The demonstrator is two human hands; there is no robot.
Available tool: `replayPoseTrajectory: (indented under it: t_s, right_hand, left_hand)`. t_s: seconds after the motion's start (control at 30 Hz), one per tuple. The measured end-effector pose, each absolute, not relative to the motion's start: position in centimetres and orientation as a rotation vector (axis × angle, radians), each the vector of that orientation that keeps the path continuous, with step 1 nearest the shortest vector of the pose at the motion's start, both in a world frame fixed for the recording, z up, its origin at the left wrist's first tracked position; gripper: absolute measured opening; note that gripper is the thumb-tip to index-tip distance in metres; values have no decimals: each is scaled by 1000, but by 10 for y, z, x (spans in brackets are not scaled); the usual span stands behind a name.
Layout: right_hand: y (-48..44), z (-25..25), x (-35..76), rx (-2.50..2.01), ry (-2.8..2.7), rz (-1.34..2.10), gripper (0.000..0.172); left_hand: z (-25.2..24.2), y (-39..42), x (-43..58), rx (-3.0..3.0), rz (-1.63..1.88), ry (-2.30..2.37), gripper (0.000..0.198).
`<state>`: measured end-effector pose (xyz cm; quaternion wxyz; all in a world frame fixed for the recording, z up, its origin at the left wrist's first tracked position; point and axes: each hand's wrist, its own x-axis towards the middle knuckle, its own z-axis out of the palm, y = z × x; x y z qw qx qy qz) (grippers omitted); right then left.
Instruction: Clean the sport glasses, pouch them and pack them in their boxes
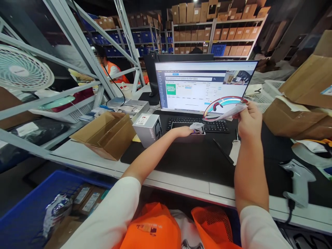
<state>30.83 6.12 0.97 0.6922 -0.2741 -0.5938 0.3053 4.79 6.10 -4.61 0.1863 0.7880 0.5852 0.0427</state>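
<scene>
My right hand [249, 116] is raised in front of the monitor, its fingers closed on one end of a curved shield lens [220, 103] with a reddish rim. Whitish wrapping hangs along the lens's lower side. Low over the desk, my left hand [183, 131] reaches into a long, narrow open box [190, 138]. Its fingers are closed at a crumpled clear plastic bag [197, 126] with something dark inside; the fingertips are partly hidden. A grey product box [147, 129] stands upright to the left of the narrow box.
A monitor [186, 90] and keyboard [218, 126] stand behind the hands. An open cardboard box [106, 135] is on the left, a barcode scanner [298, 178] on the right. A pen [223, 151] lies between. Below left sits a blue crate [28, 204]. Another person [114, 71] is beyond.
</scene>
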Motion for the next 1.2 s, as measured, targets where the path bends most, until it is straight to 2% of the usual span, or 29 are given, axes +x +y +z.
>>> replayPoseTrajectory:
  t_s: [0.2, 0.33, 0.43, 0.53, 0.57, 0.63, 0.73, 0.8, 0.9, 1.0, 1.07, 1.2]
  right_hand:
    - [57, 9, 298, -652, -1342, 811, 33]
    - [52, 9, 288, -698, -1441, 923, 34]
    - [46, 7, 275, -756, -1612, 997, 37]
    - [40, 4, 259, -774, -1731, 1034, 37]
    - [39, 2, 255, -777, -1750, 1033, 37]
    - [36, -1, 248, -796, -1736, 998, 38]
    - [33, -6, 240, -865, -1663, 858, 44]
    - [31, -7, 234, -974, -1731, 695, 41]
    - [27, -8, 225, -1124, -1897, 400, 26]
    - [26, -7, 220, -1107, -1851, 233, 33]
    - [26, -6, 223, -1064, -1754, 219, 33]
    - [28, -3, 238, -922, -1465, 407, 25]
  left_hand:
    - [-46, 36, 43, 2232, 330, 1740, 36]
    - [-30, 16, 19, 2208, 761, 1752, 46]
    - [-21, 9, 16, 1929, 1225, 1338, 57]
    - [-22, 9, 24, 1639, 1190, 891, 77]
    - [-25, 11, 27, 1571, 1148, 836, 77]
    - [-30, 16, 32, 1456, 1140, 818, 64]
    - [-37, 25, 33, 1355, 1284, 893, 42]
    - [-39, 30, 32, 1321, 1390, 913, 36]
    - [-37, 30, 30, 1330, 1440, 874, 37]
    - [-30, 27, 28, 1317, 1481, 834, 40]
    - [-25, 25, 25, 1252, 1565, 780, 40]
    - [-14, 19, 17, 1118, 1658, 581, 42]
